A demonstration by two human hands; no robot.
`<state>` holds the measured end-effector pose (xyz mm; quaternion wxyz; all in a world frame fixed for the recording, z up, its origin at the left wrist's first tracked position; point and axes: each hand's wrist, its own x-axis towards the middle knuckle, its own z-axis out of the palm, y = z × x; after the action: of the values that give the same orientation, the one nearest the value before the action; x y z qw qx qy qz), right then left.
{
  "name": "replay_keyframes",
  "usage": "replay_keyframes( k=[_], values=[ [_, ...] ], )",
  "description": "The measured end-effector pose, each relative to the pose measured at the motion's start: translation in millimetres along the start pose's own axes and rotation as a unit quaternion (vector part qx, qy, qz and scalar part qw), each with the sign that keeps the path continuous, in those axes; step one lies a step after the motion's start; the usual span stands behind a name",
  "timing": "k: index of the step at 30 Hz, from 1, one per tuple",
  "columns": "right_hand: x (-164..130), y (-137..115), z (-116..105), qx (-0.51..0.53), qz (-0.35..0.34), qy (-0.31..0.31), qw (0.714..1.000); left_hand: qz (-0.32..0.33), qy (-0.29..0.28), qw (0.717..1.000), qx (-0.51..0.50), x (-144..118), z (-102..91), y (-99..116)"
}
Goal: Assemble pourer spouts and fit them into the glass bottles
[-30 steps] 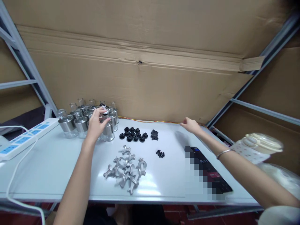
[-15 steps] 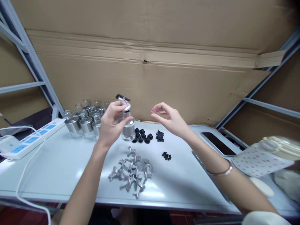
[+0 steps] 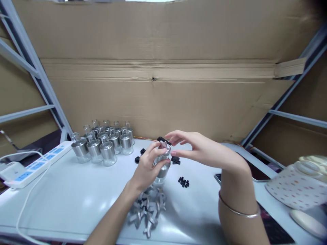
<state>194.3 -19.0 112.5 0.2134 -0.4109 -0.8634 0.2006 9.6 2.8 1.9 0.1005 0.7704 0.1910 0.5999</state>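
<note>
While the left hand [image 3: 146, 168] is wrapping its grip around a small glass bottle [image 3: 161, 166] with a brushed steel band, the right hand [image 3: 201, 151] is pinching the black spout piece [image 3: 163, 140] at the bottle's top between thumb and forefinger. Both grips are clamped, one on the body, one on the cap part. The bottle is sitting upright in the air just above the white bench [image 3: 63, 200], over a heap of cast metal handles [image 3: 148, 212]; these are silvery, curved and knobbed, too tangled to count.

At the back left, a cluster of matching bottles [image 3: 104, 143] is standing in rows, roughly a dozen, each clear glass with a steel collar. Two black rubber rings [image 3: 140, 155] are showing beside the left hand, the others being hidden behind it. A small pile of tiny black screws [image 3: 183, 182] is lying near the right wrist, well apart from the rings. One white power strip [image 3: 33, 166] with blue sockets is resting along the left edge. One thin metal bangle [image 3: 238, 211] is circling the right forearm.
</note>
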Motion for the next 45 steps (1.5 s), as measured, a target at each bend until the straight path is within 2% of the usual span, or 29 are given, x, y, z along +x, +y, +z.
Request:
replay_keyframes(
  k=[6,12,17,21,28,38,41,45],
  values=[
    [6,8,7,-0.028,-0.042,0.036,0.998,-0.005,-0.032,0.999,0.008,-7,4.2,-7],
    [17,11,12,-0.049,-0.072,0.084,0.993,-0.043,-0.050,0.998,-0.014,-11,4.7,-11],
    [23,11,17,-0.038,-0.062,0.065,0.995,-0.066,-0.045,0.996,-0.034,-9,5.6,-13],
    [24,12,21,-0.024,-0.051,0.059,0.997,-0.078,-0.062,0.994,-0.043,-6,5.1,-14],
    [24,8,25,-0.057,-0.021,0.055,0.997,-0.073,-0.105,0.992,0.003,-4,-0.2,-15],
    [23,2,30,-0.096,-0.016,0.066,0.993,-0.070,-0.108,0.992,0.003,-1,-1.6,-16],
    [23,2,30,-0.100,-0.011,0.070,0.993,-0.093,-0.101,0.990,-0.013,-1,-1.7,-16],
    [22,2,29,-0.107,-0.002,0.065,0.992,-0.161,-0.105,0.979,-0.063,-3,-1.3,-15]
  ],
)
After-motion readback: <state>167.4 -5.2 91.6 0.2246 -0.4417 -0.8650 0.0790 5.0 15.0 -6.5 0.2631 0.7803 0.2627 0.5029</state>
